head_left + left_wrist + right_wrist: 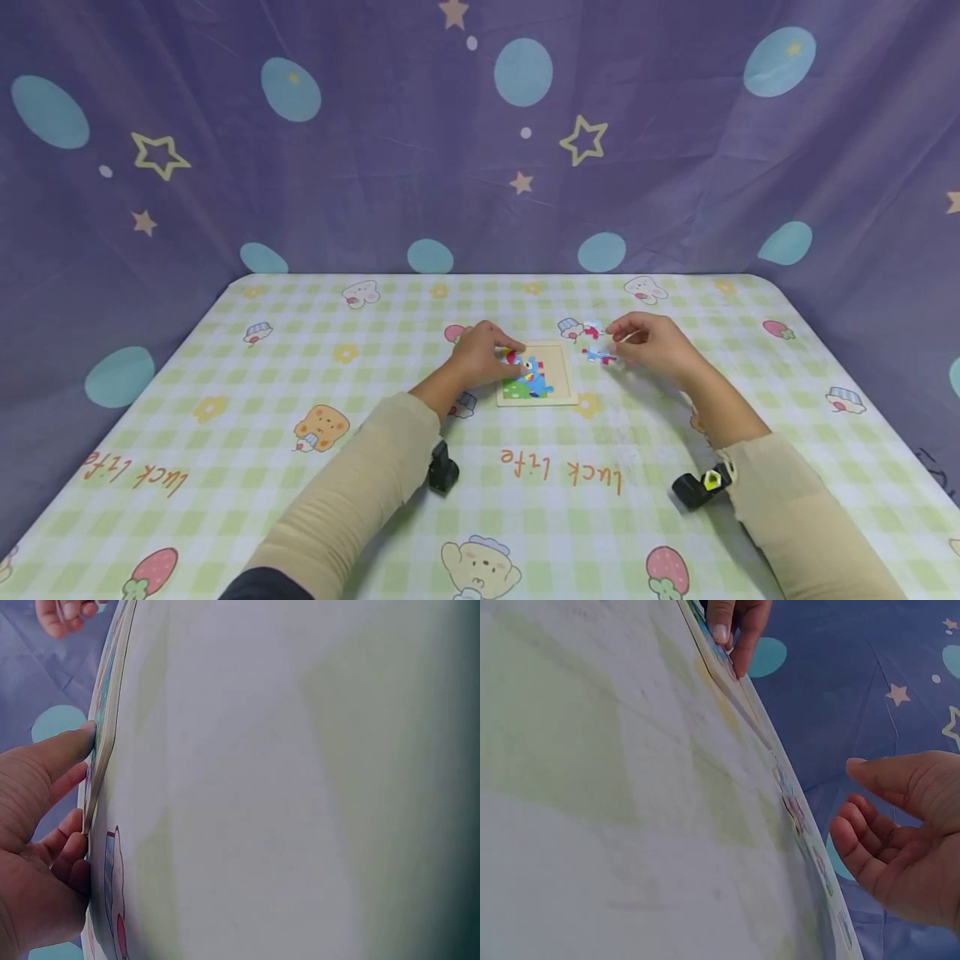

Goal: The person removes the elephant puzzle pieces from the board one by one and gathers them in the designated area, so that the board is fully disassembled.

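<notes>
A square wooden jigsaw tray (558, 400) lies on the table, its left part filled with colourful puzzle pieces (535, 385) in blue, green and red. My left hand (480, 354) rests on the tray's left side, thumb and fingertips touching the pieces there. In the left wrist view its thumb (71, 746) lies along the tray edge (105, 750). Right of the tray, my right hand (652, 342) hovers by loose blue and red puzzle pieces (598, 356). In the right wrist view this hand (904, 832) has loosely bent fingers, a gap to the thumb and nothing between them.
Another loose piece (592, 329) lies just behind, and the right wrist view shows several along the table edge. A green-and-white checked tablecloth (405, 517) with printed cartoons covers the table. A purple curtain (420, 167) hangs behind it.
</notes>
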### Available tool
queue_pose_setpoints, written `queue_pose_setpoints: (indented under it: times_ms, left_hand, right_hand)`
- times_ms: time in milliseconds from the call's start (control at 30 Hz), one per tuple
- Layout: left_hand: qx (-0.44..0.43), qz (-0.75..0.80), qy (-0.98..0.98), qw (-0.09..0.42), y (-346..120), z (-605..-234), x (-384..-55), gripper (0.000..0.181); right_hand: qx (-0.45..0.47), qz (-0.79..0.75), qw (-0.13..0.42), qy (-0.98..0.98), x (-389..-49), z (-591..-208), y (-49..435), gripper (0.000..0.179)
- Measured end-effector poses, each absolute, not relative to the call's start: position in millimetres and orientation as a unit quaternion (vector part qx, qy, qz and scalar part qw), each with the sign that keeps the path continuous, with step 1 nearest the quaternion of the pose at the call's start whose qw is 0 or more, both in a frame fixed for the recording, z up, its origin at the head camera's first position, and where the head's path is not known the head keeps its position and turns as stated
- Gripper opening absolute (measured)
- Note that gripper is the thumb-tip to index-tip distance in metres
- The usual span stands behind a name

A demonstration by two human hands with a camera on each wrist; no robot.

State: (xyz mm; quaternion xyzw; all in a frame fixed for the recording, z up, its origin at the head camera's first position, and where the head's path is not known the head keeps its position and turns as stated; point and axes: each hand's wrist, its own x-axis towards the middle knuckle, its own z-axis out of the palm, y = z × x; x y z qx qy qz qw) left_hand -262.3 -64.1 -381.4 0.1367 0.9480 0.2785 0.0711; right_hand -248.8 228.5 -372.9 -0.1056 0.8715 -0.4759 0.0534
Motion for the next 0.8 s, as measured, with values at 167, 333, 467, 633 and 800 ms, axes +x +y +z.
queue_pose_setpoints:
  times_ms: [167, 333, 467, 633, 800]
  left_hand:
    - [0.134, 0.281, 0.948, 0.072, -64, -381, -262, 0.036]
    - [0.132, 0.284, 0.947, 0.071, -63, -381, -261, 0.035]
    - [0.135, 0.281, 0.947, 0.071, -64, -381, -260, 0.036]
    - [0.140, 0.278, 0.948, 0.071, -64, -381, -261, 0.036]
    - [0.142, 0.280, 0.947, 0.071, -65, -383, -263, 0.035]
  right_hand:
    - [-0.100, -0.496, 0.053, 0.861, -244, -367, 224, 0.032]
    - [-0.113, -0.505, 0.045, 0.855, -242, -364, 218, 0.032]
    - [-0.124, -0.509, 0.047, 0.851, -242, -361, 211, 0.030]
    - [-0.138, -0.511, 0.048, 0.847, -242, -358, 203, 0.027]
    - [-0.155, -0.516, 0.058, 0.841, -242, -355, 195, 0.027]
